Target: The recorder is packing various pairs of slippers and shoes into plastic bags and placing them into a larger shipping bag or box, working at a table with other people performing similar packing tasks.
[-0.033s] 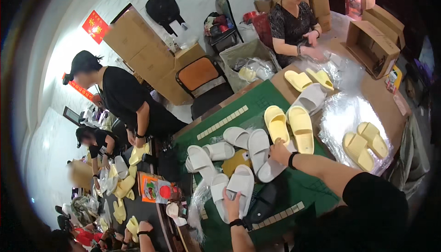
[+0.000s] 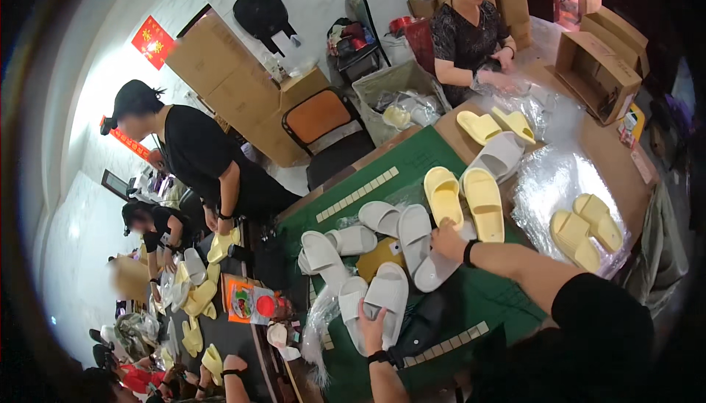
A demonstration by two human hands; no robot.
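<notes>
My left hand (image 2: 373,329) grips the near edge of a white slipper (image 2: 386,290), its fingers spread over the strap. Beside that slipper lies a matching white slipper (image 2: 353,300). Further right, my right hand (image 2: 446,243) has its fingers curled at the heel of a yellow slipper (image 2: 443,195), partly hiding the contact. Another yellow slipper (image 2: 483,204) lies just right of it. Under and beside my right wrist is a white slipper (image 2: 435,269), which lies next to another white slipper (image 2: 414,234).
Several more white slippers (image 2: 321,252) lie on the green mat (image 2: 353,215) around a yellow-brown patch (image 2: 381,259). Clear plastic wrap (image 2: 544,175) and yellow slippers (image 2: 576,240) are at the right. A person (image 2: 474,43) handles a bag at the far side; other people stand left.
My two hands and the slippers keep their places. At the far side, the person's hands have shifted slightly over the clear plastic bag.
</notes>
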